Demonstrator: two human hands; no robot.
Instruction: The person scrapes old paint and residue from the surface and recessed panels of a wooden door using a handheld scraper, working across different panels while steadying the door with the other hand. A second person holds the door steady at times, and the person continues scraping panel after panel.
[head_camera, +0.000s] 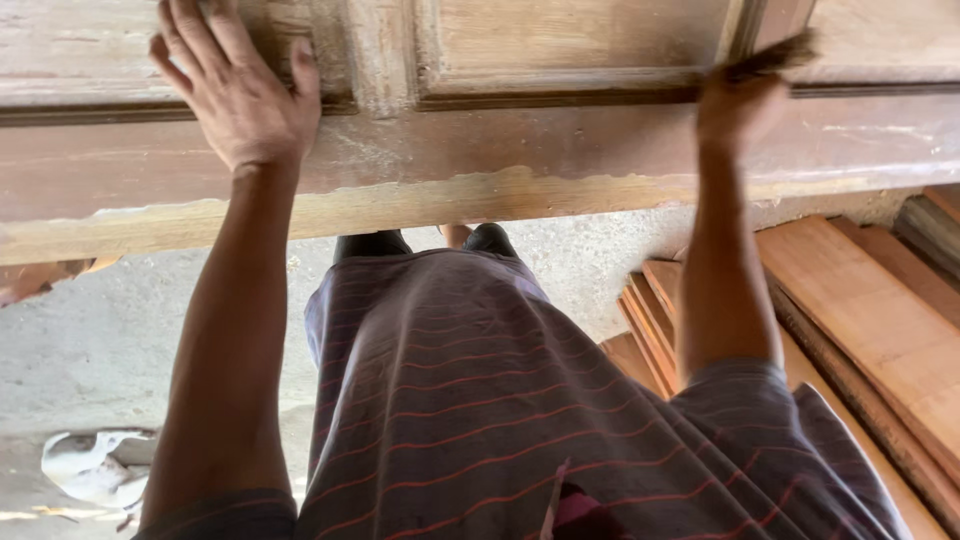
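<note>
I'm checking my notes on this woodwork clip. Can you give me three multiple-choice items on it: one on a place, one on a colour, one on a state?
1. Where do the stacked planks lie?
A. on the floor to the person's right
B. on the panelled door
C. in the left hand

2. What colour are the stripes on the shirt?
A. white
B. reddish
C. green

3. How is the left hand?
A. clenched on a brush
B. hanging by the side
C. flat, open on the panelled door

Answers: 1 A, planks lie low at right; 2 B, thin reddish lines; 3 C, fingers spread on wood, while the right hand grips the brush.
</note>
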